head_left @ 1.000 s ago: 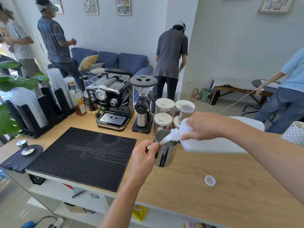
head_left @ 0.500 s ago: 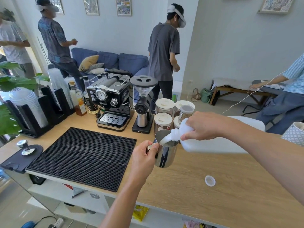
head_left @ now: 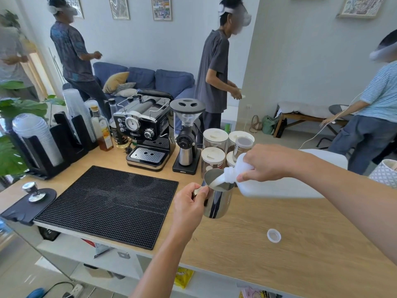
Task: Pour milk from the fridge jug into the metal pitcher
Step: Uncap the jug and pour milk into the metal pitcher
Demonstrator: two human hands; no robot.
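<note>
Wooden counter (head_left: 279,229) before us: just right of the black mat (head_left: 107,203), our left hand (head_left: 189,208) grips the metal pitcher (head_left: 218,194) handle while our right hand (head_left: 268,163) tips the jug (head_left: 285,186), milk streaming in. We should pour slowly, spout over the rim.

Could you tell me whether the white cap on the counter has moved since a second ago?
No. The white cap lies at the same spot on the counter.

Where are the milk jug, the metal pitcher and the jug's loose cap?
milk jug (head_left: 279,188): head view, on its white side wall.
metal pitcher (head_left: 218,203): head view, on its shiny outer wall.
cap (head_left: 274,235): head view, at its middle, lying on the counter.
</note>
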